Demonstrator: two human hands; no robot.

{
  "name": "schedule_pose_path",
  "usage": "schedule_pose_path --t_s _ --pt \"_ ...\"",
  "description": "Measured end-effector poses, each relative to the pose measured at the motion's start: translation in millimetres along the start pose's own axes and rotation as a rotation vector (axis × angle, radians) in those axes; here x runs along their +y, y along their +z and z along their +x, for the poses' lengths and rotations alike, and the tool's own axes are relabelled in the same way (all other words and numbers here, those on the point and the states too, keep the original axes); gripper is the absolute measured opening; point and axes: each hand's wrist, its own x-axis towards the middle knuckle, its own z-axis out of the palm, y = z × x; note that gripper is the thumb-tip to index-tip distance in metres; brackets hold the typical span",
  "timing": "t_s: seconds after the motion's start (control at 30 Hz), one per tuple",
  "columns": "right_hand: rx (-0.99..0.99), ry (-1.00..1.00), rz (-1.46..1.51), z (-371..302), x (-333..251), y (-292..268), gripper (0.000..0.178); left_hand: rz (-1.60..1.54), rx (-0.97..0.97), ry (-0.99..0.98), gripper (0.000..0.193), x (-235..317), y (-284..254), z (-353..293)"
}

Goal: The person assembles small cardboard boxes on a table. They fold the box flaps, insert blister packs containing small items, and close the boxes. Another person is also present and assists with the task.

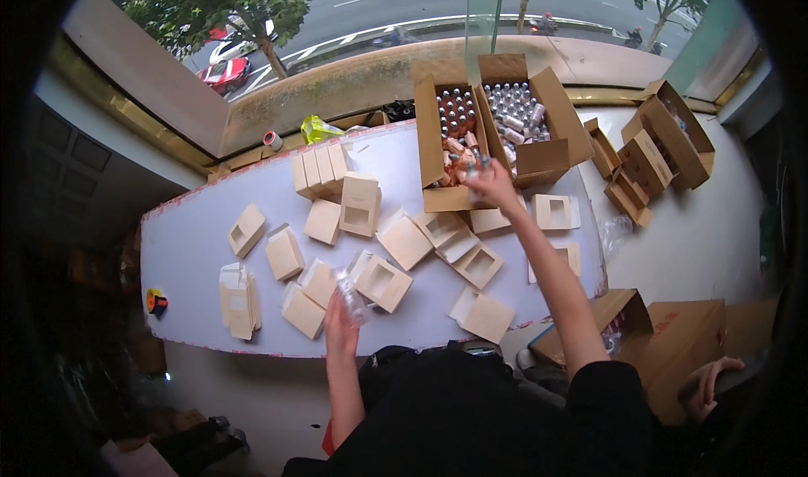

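My left hand (340, 332) is closed around a clear plastic insert (350, 296), held upright above the near part of the table. My right hand (493, 188) reaches across to the front of an open brown carton (452, 199) of small pink bottles (456, 115) with silver caps. Its fingers are bent around what looks like a silver-capped bottle (481, 167), partly blurred. Around my left hand lie several cream boxes with cut-out windows, among them a windowed box (383, 283) and a box with its flap raised (303, 310).
A second carton (547, 159) of pale bottles stands beside the first. Stacked cream boxes (320, 171), flat box blanks (241, 302) and a tape roll (156, 301) are on the white table (194, 241). More cartons (673, 136) sit at right. Another person's hand (705, 386) shows lower right.
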Motion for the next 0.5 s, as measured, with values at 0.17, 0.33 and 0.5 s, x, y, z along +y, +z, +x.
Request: schedule_pose_path --t_s 0.17,0.33,0.5 --pt "0.349 -0.127 -0.419 88 25 -9 0.039 -0.070 0.183 0.088 0.027 9 -32 -22" --pt "0.660 -0.188 -0.671 115 20 20 0.041 -0.109 0.344 0.157 0.026 9 -54 -42" --pt "0.668 -0.140 -0.431 130 27 4 0.041 -0.086 0.368 0.135 0.027 9 -56 -47"
